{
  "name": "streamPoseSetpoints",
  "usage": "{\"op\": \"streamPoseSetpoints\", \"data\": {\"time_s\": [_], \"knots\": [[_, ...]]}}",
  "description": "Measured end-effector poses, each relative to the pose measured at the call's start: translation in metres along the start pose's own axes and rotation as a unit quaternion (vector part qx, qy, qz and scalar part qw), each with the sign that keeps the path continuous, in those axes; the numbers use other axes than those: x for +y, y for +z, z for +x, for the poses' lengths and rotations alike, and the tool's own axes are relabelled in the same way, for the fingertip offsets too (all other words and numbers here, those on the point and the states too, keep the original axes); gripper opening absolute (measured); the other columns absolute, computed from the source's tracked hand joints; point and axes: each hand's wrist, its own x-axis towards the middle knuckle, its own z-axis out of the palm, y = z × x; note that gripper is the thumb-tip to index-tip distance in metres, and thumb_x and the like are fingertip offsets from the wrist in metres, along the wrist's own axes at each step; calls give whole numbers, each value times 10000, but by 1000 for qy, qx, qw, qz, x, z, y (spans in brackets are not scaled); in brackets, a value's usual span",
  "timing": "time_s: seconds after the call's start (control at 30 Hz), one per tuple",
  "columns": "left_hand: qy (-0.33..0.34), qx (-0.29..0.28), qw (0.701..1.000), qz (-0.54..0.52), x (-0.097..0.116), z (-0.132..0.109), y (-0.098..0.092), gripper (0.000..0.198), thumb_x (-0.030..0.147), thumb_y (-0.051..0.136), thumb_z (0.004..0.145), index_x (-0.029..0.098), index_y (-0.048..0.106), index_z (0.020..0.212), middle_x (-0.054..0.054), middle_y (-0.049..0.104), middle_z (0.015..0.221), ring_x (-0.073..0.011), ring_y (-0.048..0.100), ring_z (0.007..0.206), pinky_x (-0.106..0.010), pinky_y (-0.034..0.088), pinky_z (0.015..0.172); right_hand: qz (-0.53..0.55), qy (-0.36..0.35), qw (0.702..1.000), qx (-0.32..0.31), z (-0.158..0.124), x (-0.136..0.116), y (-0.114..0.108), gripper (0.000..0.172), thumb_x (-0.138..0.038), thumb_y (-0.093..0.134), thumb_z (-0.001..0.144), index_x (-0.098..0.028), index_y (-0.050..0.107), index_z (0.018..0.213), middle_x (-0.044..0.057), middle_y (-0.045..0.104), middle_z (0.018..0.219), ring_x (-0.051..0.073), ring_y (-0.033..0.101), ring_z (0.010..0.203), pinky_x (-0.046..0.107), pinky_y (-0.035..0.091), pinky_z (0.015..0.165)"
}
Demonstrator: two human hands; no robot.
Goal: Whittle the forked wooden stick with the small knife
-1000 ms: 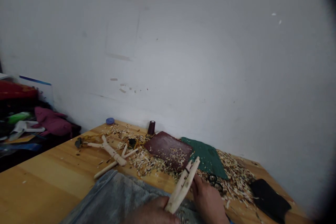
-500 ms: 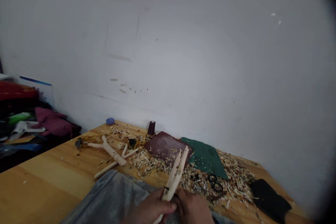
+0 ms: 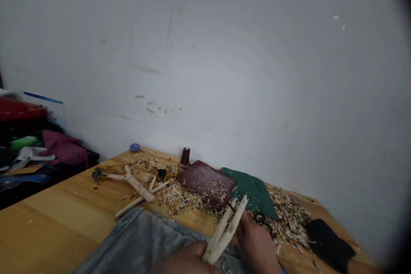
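My left hand [image 3: 189,261] is closed around the lower end of a pale, peeled forked stick [image 3: 226,235], whose two prongs point up and to the right. My right hand [image 3: 258,244] is closed beside the prongs' upper ends. From it a thin dark blade-like tool [image 3: 231,208] reaches across to the left prong near its tip; its handle is hidden in the fingers. Under both hands lies a grey cloth [image 3: 144,239]. Wood shavings [image 3: 183,201] are scattered beyond the stick.
More peeled forked branches [image 3: 138,188] lie on the wooden table [image 3: 48,222] at left. Behind are a maroon sheet [image 3: 202,180], a green sheet [image 3: 253,192] and a dark thread spool [image 3: 185,156]. Black scissors handles [image 3: 261,219] and a black flat piece [image 3: 330,244] lie right.
My right hand has moved up and right with the dark tool, from low on the stick to near the prong tips. The forked stick has shifted right and tilted further over.
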Motion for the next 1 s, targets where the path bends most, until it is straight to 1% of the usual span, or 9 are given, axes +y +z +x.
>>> {"op": "streamPoseSetpoints", "data": {"time_s": [0.07, 0.2, 0.3, 0.4, 0.6, 0.7, 0.8, 0.87, 1.0], "knots": [[2, 9, 1000, 18, 4, 0, 1, 245, 237, 648, 664, 236, 634, 908, 29, 615, 746, -155, 546, 696, -229, 340, 567, 13, -21, 1000, -9, -3, -8, 0, 298, -220, 341, 917, -241, 594, 1072, 56, 707, 852, 198, 669, 740, 234, 398, 579], [-12, 40, 999, 3, 3, 9, 3, 234, 219, 604, 668, 202, 609, 901, 43, 558, 650, -125, 512, 609, -207, 320, 514, 42, -109, 993, -25, -11, -29, 6, 247, -200, 411, 860, -248, 619, 984, 39, 708, 868, 171, 666, 747, 197, 388, 578], [-19, 45, 998, -40, 0, 18, 4, 230, 231, 567, 669, 186, 569, 894, 65, 484, 532, -102, 441, 486, -195, 279, 448, 22, -163, 986, -36, -17, -42, 11, 240, -248, 446, 832, -252, 606, 1011, 29, 706, 834, 177, 665, 681, 197, 373, 528], [-11, 48, 996, -71, 1, 20, 5, 226, 273, 576, 660, 181, 536, 863, 79, 446, 476, -89, 386, 419, -191, 255, 416, 10, -179, 983, -35, -20, -48, 12, 256, -252, 466, 812, -254, 596, 1032, 22, 706, 830, 181, 664, 669, 196, 365, 511], [-4, 38, 998, -53, 4, 13, 4, 235, 259, 558, 684, 180, 546, 905, 70, 482, 524, -91, 410, 451, -191, 270, 435, 43, -143, 989, -15, -16, -41, 8, 213, -240, 423, 877, -265, 602, 990, 12, 706, 856, 166, 665, 724, 195, 380, 558], [-10, 39, 999, -25, 4, 10, 4, 197, 241, 548, 703, 192, 569, 892, 62, 503, 556, -98, 438, 491, -197, 271, 464, 42, -92, 995, 9, -9, -24, 7, 229, -264, 377, 921, -263, 595, 991, 19, 705, 851, 172, 667, 717, 211, 381, 552], [0, 47, 999, 17, 7, 5, 4, 193, 216, 612, 657, 198, 604, 848, 49, 545, 645, -111, 486, 584, -200, 284, 499, 19, -29, 999, 19, -1, -4, 6, 283, -313, 318, 952, -244, 592, 973, 37, 704, 800, 196, 668, 681, 234, 374, 523], [9, 35, 999, 27, 10, 1, 5, 235, 208, 645, 636, 207, 623, 869, 47, 563, 694, -117, 499, 630, -200, 302, 525, -1, -1, 1000, 26, 3, 6, 4, 297, -310, 299, 955, -231, 577, 1025, 52, 702, 790, 209, 667, 665, 243, 368, 506], [22, 12, 1000, 12, 12, 0, 5, 256, 207, 637, 638, 211, 625, 894, 48, 562, 709, -110, 490, 629, -198, 321, 538, 5, -10, 1000, 29, 1, 4, 5, 290, -286, 313, 948, -243, 560, 1092, 49, 705, 835, 192, 668, 677, 229, 372, 520]]}}
